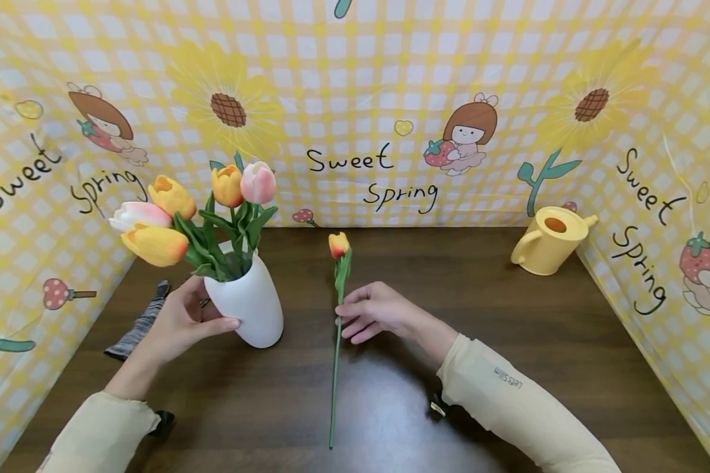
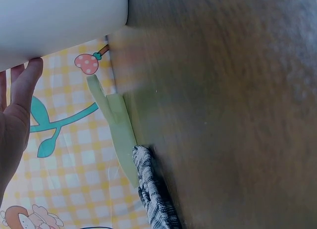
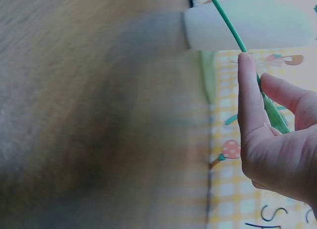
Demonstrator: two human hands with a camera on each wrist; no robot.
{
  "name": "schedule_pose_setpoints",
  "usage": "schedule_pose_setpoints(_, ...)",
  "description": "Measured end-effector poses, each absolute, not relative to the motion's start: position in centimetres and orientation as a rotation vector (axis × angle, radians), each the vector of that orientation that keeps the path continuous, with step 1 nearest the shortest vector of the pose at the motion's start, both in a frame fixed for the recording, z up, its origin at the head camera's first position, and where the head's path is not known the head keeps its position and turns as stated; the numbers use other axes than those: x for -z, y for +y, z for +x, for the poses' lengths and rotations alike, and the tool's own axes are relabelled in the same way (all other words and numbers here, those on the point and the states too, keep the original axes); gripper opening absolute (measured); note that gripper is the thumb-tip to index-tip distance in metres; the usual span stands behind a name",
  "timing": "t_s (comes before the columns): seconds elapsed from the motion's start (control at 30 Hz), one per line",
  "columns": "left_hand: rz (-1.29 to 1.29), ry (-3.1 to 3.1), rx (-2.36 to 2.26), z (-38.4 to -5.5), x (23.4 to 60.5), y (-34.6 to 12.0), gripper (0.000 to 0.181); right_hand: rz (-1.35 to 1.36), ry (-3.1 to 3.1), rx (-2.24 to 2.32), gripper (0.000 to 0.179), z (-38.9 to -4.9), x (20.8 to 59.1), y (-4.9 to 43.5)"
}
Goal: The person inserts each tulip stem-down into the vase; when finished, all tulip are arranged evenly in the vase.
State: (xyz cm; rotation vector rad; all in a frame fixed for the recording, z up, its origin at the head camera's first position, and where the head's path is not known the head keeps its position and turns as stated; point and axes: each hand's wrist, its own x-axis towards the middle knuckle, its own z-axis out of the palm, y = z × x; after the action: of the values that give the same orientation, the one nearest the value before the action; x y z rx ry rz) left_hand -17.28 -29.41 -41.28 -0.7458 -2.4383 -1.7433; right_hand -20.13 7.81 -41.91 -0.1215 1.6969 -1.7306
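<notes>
My left hand (image 1: 183, 318) grips the white vase (image 1: 251, 309) by its side, thumb across the front and fingers behind it. Several orange, yellow and pink-white tulips (image 1: 227, 223) with green leaves stand in the vase, leaning to the left. My right hand (image 1: 378, 312) pinches the upper stem of a single orange-yellow tulip (image 1: 340, 263) between thumb and fingers. Its bloom points away from me, and its long stem runs down toward the near side of the table. In the right wrist view, the green stem (image 3: 230, 26) crosses in front of the vase (image 3: 247, 26).
A yellow watering can (image 1: 550, 240) stands at the back right of the brown wooden table (image 1: 449, 282). Grey striped knitted fabric (image 1: 142, 322) lies left of the vase. The left wrist view shows a pale green object (image 2: 119, 135) by the checked cloth wall (image 2: 89, 164).
</notes>
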Motion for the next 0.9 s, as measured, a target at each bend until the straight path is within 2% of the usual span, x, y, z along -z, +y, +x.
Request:
schedule_pose_setpoints(0.27, -0.739, -2.426, 1.780, -17.2, 41.4, -29.3, 0.085, -0.191, 1.602, 1.961, 0.032, -19.8, 39.2, 9.3)
schedule_pose_setpoints(0.5, -0.746, -2.422, 1.781, -17.3, 41.3, -29.4, 0.083, -0.303, 1.541, 2.197, 0.010, -18.9, 37.2, 10.3)
schedule_pose_setpoints(0.9, -0.750, -2.437, 1.743, -17.2, 41.2, -29.4, 0.080, -0.517, 1.541, 2.459, 0.007, -17.4, 34.1, 11.4)
